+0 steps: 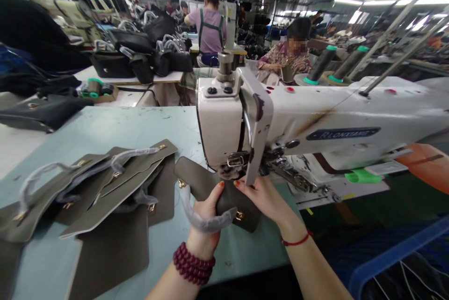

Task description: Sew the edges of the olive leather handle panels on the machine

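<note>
In the head view, the pale table (147, 124) spreads beneath my arms, and the white sewing machine (315, 117) stands on the right, its head above my work. On the far side is a co-worker (212, 24) in a purple top, back to me. A pile (119, 244) of grey-brown pieces lies on the left. The panel (199, 178) is between my hands, its far edge just below the machine's head. My left hand (206, 206) grips its near edge, thumb on top, fingers hidden underneath. My right hand (266, 197) lays its thumb on it; the other fingers are partly hidden, so I cannot tell whether they pinch. The panel's wrapped handle (206, 225) arches over my left hand. Dark red beads (193, 265) circle my left wrist, a thin red cord (296, 242) my right.
</note>
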`<state>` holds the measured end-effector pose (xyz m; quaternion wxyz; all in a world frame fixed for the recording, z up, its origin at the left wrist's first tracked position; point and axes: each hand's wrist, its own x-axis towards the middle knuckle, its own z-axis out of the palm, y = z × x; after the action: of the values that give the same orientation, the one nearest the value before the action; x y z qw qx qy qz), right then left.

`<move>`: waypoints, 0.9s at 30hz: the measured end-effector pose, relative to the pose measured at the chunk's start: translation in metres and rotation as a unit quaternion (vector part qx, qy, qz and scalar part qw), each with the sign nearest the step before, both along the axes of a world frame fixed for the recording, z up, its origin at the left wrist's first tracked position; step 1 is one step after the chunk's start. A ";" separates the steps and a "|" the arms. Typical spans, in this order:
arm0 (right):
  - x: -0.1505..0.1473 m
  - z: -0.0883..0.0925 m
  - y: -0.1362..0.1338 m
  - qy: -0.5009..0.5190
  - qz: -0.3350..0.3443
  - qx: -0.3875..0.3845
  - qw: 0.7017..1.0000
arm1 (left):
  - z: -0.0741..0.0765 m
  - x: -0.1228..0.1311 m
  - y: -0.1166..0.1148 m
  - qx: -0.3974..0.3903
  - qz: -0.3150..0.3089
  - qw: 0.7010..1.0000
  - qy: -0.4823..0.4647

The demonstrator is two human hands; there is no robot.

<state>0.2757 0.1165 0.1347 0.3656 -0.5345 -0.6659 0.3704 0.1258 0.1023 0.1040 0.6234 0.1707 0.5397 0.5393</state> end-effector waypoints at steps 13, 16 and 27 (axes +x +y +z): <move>-0.018 -0.023 -0.006 -0.005 -0.043 0.004 0.999 | 0.016 -0.020 0.029 0.070 -0.132 0.989 0.014; -0.025 -0.026 -0.010 -0.016 -0.057 -0.008 0.998 | 0.030 -0.027 0.038 0.107 -0.171 0.978 0.056; -0.037 -0.024 -0.025 0.064 -0.047 -0.045 0.996 | 0.044 -0.045 0.055 0.133 -0.231 0.960 0.084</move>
<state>0.2384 0.0917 0.1106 0.3997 -0.5565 -0.5981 0.4158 0.0809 0.1575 0.1475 0.6550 0.4168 0.4591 0.4318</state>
